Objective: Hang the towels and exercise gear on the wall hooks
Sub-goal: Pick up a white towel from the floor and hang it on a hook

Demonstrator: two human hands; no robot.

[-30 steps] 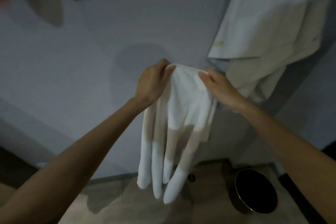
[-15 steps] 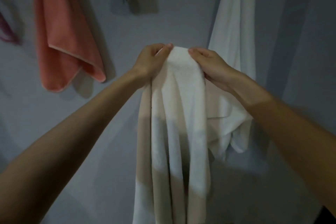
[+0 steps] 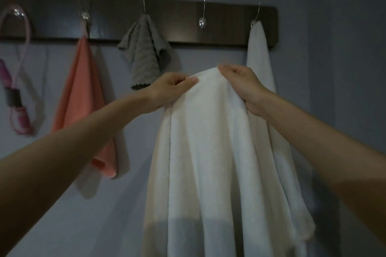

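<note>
Fingers (image 3: pixel 189 80) of left hand (image 3: pixel 167 89) and right hand (image 3: pixel 244 86) pinch the bunched top of the white towel (image 3: pixel 208 142), poised below the bare hook (image 3: pixel 202 22) for hanging; next, presumably, lifting the fold over its tip.

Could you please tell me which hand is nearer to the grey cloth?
Left. The left hand is just lower-right of the grey cloth; the right hand is farther right, across the towel.

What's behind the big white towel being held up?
Another white towel on the end hook shows above and right of the held towel. Much of it is covered.
</note>
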